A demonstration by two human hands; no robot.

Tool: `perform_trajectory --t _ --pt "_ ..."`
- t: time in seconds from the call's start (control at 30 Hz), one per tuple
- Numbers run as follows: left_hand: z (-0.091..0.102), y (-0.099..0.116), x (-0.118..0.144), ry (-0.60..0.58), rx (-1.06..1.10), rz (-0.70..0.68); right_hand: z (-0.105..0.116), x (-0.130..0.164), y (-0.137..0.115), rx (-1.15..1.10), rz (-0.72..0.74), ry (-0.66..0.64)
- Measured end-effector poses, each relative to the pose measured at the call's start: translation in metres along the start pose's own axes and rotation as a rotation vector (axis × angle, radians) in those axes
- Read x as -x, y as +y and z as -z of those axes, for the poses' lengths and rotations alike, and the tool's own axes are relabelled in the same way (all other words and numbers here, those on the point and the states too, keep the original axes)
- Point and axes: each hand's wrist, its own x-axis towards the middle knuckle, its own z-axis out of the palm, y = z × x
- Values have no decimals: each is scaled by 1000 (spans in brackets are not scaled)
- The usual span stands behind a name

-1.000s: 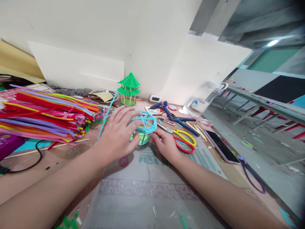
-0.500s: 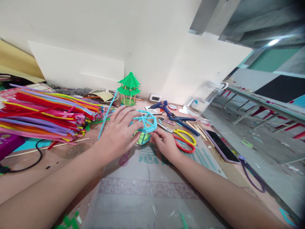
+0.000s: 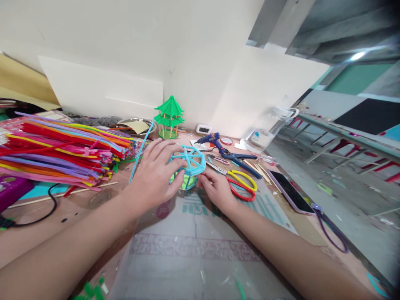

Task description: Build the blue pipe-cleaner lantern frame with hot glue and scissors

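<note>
A small light-blue pipe-cleaner frame (image 3: 196,170), many-sided with spokes across its top, stands on a plastic sheet (image 3: 187,241) over a pale green base (image 3: 187,182). My left hand (image 3: 156,171) is at its left side, fingers stretched and thumb apart; its fingers hide part of the frame. On the right, my right hand (image 3: 216,186) has thumb and forefinger pinched at the frame's lower right edge. A loose light-blue pipe cleaner (image 3: 140,152) slants up just behind my left hand. Farther back stands a green two-roofed pavilion model (image 3: 169,118).
Colourful pipe cleaners (image 3: 62,150) are piled at left. To the right lie scissors (image 3: 242,185) with red and yellow handles, a blue glue gun (image 3: 214,141), pliers (image 3: 243,160) and a phone (image 3: 290,191). A small clock (image 3: 203,128) and a clear jug (image 3: 265,129) stand near the wall.
My left hand has drawn slightly left off the frame's top, with its thumb and forefinger farther from the centre, so more of the frame shows. My right hand stays at the edge.
</note>
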Motion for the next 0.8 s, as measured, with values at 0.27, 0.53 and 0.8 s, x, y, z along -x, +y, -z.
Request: perform_trajectory --t 0.27,0.53,0.8 --pt "0 -1 -1 -42 61 66 0 1 -1 27 29 6" --pt "-2 0 -1 -45 74 84 1 1 -2 49 34 8" --pt "-3 1 -2 -53 70 102 0 1 -1 45 31 -2"
